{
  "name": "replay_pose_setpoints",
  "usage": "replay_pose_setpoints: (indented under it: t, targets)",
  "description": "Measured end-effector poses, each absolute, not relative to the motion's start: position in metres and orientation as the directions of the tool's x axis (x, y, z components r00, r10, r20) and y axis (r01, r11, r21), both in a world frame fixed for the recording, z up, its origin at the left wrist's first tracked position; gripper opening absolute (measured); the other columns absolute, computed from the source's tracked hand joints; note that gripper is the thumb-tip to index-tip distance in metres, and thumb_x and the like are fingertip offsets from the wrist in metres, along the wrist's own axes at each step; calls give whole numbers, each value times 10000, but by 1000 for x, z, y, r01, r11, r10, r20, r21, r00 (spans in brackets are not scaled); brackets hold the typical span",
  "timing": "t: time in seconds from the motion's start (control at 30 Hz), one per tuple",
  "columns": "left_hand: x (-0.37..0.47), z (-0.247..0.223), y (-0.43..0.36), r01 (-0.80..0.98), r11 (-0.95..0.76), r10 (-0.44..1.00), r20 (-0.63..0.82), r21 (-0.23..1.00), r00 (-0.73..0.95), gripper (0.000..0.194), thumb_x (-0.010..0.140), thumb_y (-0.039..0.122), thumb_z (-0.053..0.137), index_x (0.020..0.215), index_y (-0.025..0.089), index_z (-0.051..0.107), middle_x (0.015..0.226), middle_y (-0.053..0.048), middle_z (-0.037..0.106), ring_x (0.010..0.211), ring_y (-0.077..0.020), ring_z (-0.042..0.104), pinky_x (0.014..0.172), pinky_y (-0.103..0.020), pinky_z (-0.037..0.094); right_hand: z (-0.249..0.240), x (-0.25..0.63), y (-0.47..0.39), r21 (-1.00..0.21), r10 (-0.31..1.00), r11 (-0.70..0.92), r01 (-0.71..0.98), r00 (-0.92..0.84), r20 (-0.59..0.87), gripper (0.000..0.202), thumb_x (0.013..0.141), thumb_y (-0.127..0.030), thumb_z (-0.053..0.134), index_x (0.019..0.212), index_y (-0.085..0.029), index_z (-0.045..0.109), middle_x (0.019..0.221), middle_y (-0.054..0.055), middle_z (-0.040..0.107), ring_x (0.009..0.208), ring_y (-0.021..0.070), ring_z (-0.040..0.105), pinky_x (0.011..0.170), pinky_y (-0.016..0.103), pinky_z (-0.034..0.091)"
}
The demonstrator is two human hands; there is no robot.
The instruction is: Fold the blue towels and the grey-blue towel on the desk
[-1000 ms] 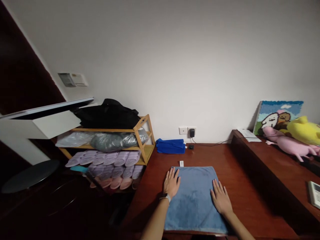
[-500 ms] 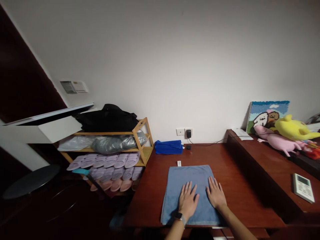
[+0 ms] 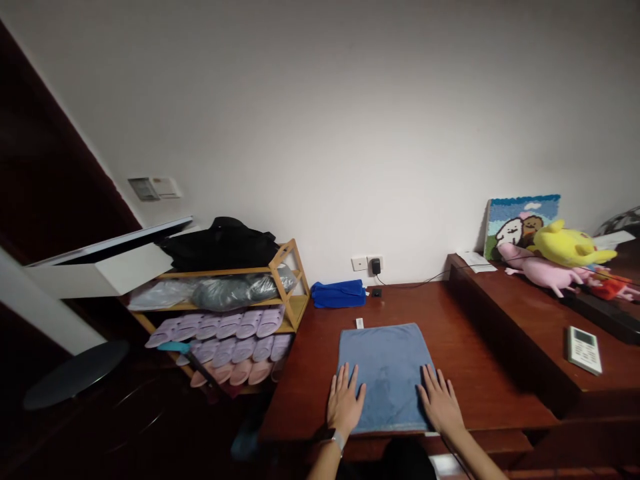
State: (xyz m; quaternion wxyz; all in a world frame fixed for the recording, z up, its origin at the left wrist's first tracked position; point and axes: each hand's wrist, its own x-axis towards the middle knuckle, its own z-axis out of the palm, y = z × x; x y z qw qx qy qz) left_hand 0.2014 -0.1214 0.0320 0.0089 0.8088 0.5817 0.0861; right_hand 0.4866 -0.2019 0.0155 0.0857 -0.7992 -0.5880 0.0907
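A blue-grey towel point(image 3: 387, 373) lies flat on the reddish-brown table point(image 3: 480, 387), with a small white tag at its far left corner. My left hand point(image 3: 346, 400), a watch on its wrist, rests palm down over the towel's left edge with its fingers spread. On the opposite side, my right hand point(image 3: 441, 400) lies palm down on the right edge, fingers apart. Neither hand grips anything. Behind the towel, near the wall, sits a folded bright blue cloth point(image 3: 339, 294).
A wooden rack point(image 3: 290, 293) at the left holds slippers point(image 3: 240, 325) and a black bag point(image 3: 220, 247). Plush toys point(image 3: 550, 270), a picture point(image 3: 523, 223) and a white calculator-like device point(image 3: 585, 350) occupy the raised ledge at right. A black plug point(image 3: 375, 266) is in the wall socket.
My left hand has moved left from the towel's middle to its left edge. My right hand has shifted slightly right, onto the right edge. The camera view has shifted a little.
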Motion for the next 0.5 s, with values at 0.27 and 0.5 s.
replay_pose_setpoints:
  t: [0.27,0.5]
  targets:
    - [201,41,-120,944,-317,946,99,89,309,615,1017,486,361,1580,241,402,1666,-77,341,1554,-279,266,1275,-511,225,21,478,-228,-238,968,-249,939,248,-32,703,1009,-528,214,1626,-195,262,1698,-13,185,1579,276,141,1284,487,118]
    - [310,42,-155,766,-612,788,221,195,574,591,1050,450,292,1614,276,302,1681,-53,310,1557,-266,265,1266,-536,268,22,479,-228,-275,970,-233,933,242,1,733,991,-597,252,1618,-217,287,1693,0,213,1578,283,142,1285,498,115]
